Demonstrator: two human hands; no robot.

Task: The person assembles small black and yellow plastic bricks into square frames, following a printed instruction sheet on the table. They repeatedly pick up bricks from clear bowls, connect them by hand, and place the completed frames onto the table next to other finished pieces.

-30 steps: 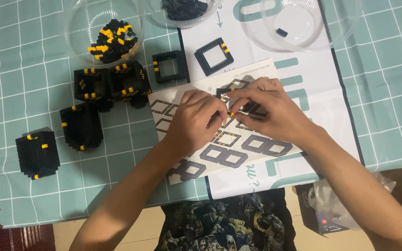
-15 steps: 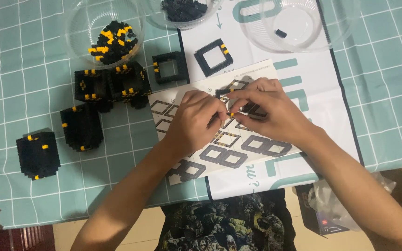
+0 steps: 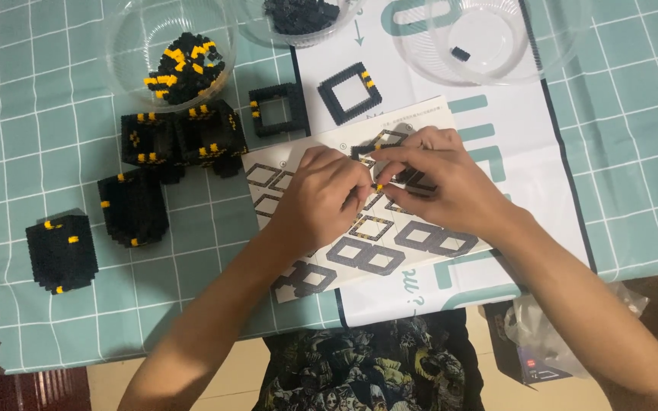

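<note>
My left hand (image 3: 321,199) and my right hand (image 3: 439,186) meet over a white instruction sheet (image 3: 413,247) printed with square diagrams. Together they pinch a small black brick piece with a yellow stud (image 3: 390,181) between the fingertips. Most of the piece is hidden by my fingers. A black square brick frame (image 3: 349,92) lies just beyond my hands, and another frame (image 3: 276,109) lies left of it.
Several black-and-yellow brick blocks (image 3: 180,141) (image 3: 132,207) (image 3: 62,251) stand on the teal checked cloth at left. Three clear bowls sit along the far edge: one with black and yellow bricks (image 3: 184,67), one with black bricks (image 3: 301,14), one nearly empty (image 3: 470,42). A plastic bag (image 3: 550,335) hangs off the front right.
</note>
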